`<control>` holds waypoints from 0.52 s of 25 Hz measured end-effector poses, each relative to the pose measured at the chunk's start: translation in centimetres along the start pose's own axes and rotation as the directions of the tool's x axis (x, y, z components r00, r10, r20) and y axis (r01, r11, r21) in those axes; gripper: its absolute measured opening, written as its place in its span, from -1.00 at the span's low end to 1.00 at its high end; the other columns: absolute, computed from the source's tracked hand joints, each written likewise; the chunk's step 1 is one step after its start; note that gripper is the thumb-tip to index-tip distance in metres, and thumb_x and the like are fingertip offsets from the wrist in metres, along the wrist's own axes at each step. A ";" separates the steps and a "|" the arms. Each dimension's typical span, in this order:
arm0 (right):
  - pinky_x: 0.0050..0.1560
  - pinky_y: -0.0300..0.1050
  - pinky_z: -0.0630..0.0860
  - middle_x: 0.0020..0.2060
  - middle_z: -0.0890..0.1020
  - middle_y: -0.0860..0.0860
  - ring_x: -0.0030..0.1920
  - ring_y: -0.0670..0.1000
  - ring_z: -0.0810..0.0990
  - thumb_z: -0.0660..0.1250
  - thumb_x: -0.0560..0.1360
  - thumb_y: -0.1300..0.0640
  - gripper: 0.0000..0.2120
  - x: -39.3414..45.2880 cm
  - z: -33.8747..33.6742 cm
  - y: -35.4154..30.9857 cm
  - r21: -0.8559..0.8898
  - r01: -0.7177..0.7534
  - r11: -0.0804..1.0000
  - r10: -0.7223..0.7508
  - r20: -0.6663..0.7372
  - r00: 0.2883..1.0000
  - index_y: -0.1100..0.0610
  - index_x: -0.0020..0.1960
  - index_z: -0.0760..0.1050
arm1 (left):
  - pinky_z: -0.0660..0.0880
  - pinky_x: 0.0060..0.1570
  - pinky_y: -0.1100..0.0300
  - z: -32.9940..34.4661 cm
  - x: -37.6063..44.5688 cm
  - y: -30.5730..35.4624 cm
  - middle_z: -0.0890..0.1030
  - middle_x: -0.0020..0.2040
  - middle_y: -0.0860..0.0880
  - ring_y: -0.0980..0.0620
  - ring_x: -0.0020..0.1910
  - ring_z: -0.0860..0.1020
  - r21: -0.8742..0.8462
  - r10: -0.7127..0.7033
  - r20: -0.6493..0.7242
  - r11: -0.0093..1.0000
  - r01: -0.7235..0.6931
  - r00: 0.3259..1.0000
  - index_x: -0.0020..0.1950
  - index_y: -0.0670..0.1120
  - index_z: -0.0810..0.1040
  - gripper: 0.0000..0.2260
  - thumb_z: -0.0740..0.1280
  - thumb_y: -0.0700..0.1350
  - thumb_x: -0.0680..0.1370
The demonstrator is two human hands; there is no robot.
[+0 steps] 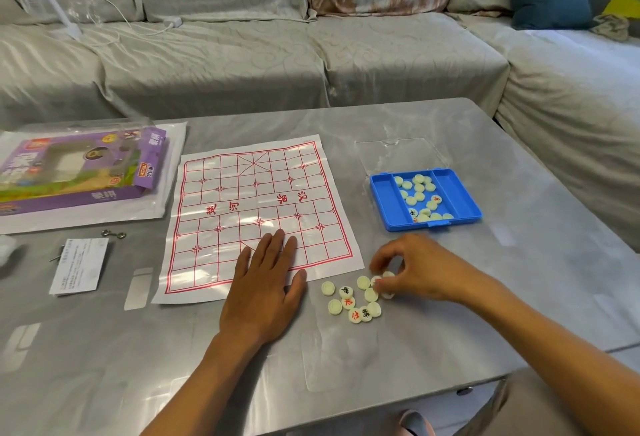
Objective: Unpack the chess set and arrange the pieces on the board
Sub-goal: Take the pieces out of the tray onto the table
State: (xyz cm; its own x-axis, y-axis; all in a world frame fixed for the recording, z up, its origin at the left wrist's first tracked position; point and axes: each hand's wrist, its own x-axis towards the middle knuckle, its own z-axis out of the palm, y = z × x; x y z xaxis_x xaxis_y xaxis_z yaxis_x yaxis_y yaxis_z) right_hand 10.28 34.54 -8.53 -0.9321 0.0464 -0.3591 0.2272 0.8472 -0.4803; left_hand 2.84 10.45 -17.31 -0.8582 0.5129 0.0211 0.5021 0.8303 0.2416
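Note:
A white paper board with a red grid lies flat on the grey table. My left hand rests flat on its near edge, fingers straight. Just right of the board, a loose cluster of several round cream pieces lies on the table, some showing red or black characters. My right hand hovers over the cluster's right end, its fingertips curled round pieces there. A blue tray further back holds several more pieces, its clear lid open behind it.
The purple packaging box lies on a clear plastic bag at the left. A folded leaflet and a small metal clasp lie near the left front. A grey sofa runs behind and to the right of the table.

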 end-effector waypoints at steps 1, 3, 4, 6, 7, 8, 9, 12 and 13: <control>-0.04 -0.30 0.48 -0.06 0.63 -0.17 -0.12 -0.20 0.54 0.45 0.44 0.00 -0.81 0.4 -1.3 0.2 0.039 0.008 0.999 -0.005 -0.094 0.996 -0.05 0.04 0.61 | -0.29 0.47 0.06 0.0 0.1 0.1 -0.28 0.52 0.14 0.08 0.52 -0.25 0.000 0.002 -0.001 1.000 -0.002 1.000 0.55 0.16 -0.19 -0.21 -0.51 0.41 0.36; -0.07 -0.22 0.45 -0.01 0.64 -0.09 -0.11 -0.14 0.54 0.42 0.46 0.04 -0.81 3.0 -4.4 2.4 -0.020 -0.035 0.999 0.025 -0.397 0.917 -0.01 0.07 0.61 | -0.29 0.47 0.06 0.0 0.0 0.0 -0.29 0.50 0.15 0.09 0.53 -0.24 0.003 0.001 -0.009 1.000 -0.001 1.000 0.55 0.15 -0.19 -0.23 -0.49 0.40 0.38; -0.08 -0.18 0.42 0.07 0.62 -0.05 -0.05 -0.07 0.54 0.40 0.47 0.06 -0.75 4.2 -5.9 3.5 -0.129 -0.121 0.984 0.048 -0.464 0.885 0.00 0.14 0.58 | -0.29 0.47 0.06 0.0 0.0 0.1 -0.30 0.50 0.15 0.09 0.52 -0.25 0.006 -0.001 -0.009 1.000 0.001 1.000 0.55 0.15 -0.19 -0.24 -0.48 0.39 0.39; -0.02 -0.13 0.42 0.23 0.53 0.00 0.12 0.05 0.51 0.39 0.46 0.06 -0.61 6.5 -7.8 5.7 -0.335 -0.260 0.906 0.145 -0.333 0.932 -0.02 0.28 0.48 | -0.30 0.47 0.07 0.0 0.1 0.1 -0.31 0.50 0.16 0.10 0.52 -0.26 0.013 -0.008 -0.003 1.000 0.008 1.000 0.54 0.17 -0.21 -0.28 -0.45 0.38 0.41; 0.02 -0.13 0.42 0.27 0.50 0.01 0.18 0.06 0.49 0.40 0.45 0.05 -0.57 7.4 -8.1 6.4 -0.369 -0.260 0.892 0.187 -0.224 0.957 -0.03 0.31 0.46 | -0.31 0.46 0.07 0.1 0.2 0.1 -0.30 0.51 0.16 0.10 0.52 -0.26 0.010 -0.012 0.000 1.000 0.012 1.000 0.54 0.17 -0.22 -0.28 -0.44 0.38 0.41; 0.06 -0.13 0.42 0.29 0.49 0.01 0.21 0.06 0.48 0.41 0.45 0.04 -0.54 8.0 -8.0 6.7 -0.377 -0.235 0.896 0.194 -0.144 0.970 -0.03 0.33 0.44 | -0.31 0.46 0.07 0.1 0.2 0.0 -0.29 0.51 0.15 0.10 0.52 -0.26 0.003 -0.013 0.001 1.000 0.013 1.000 0.54 0.18 -0.21 -0.28 -0.45 0.39 0.40; 0.08 -0.12 0.43 0.29 0.48 0.01 0.22 0.07 0.48 0.41 0.44 0.04 -0.52 8.4 -7.7 6.8 -0.373 -0.203 0.905 0.172 -0.117 0.978 -0.03 0.35 0.43 | -0.31 0.46 0.08 0.1 0.2 0.0 -0.29 0.51 0.15 0.10 0.52 -0.26 -0.002 -0.014 0.001 1.000 0.014 1.000 0.54 0.19 -0.22 -0.27 -0.46 0.40 0.40; 0.06 -0.06 0.49 0.26 0.50 0.06 0.13 0.11 0.53 0.34 0.50 0.10 -0.56 9.5 -6.5 7.4 -0.358 -0.186 0.915 0.096 -0.256 0.962 -0.01 0.37 0.43 | -0.32 0.46 0.08 0.1 0.1 0.0 -0.30 0.51 0.15 0.10 0.51 -0.27 0.002 -0.002 0.003 1.000 0.002 1.000 0.53 0.19 -0.24 -0.27 -0.48 0.40 0.38; 0.00 -0.04 0.52 0.22 0.50 0.07 0.08 0.12 0.55 0.30 0.51 0.12 -0.62 9.8 -6.1 7.7 -0.354 -0.207 0.912 0.089 -0.323 0.942 0.00 0.33 0.47 | -0.31 0.46 0.07 0.1 0.0 0.1 -0.29 0.51 0.15 0.10 0.52 -0.27 0.000 -0.001 0.001 1.000 0.001 1.000 0.53 0.19 -0.24 -0.26 -0.49 0.40 0.38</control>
State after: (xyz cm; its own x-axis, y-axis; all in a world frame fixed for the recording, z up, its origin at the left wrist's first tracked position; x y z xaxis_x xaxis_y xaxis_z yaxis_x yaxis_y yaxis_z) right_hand 1.16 44.70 -10.89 -0.9491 0.2899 -0.1227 0.3007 0.9503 -0.0808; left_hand 2.85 10.55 -17.38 -0.8586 0.5122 0.0194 0.5011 0.8309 0.2417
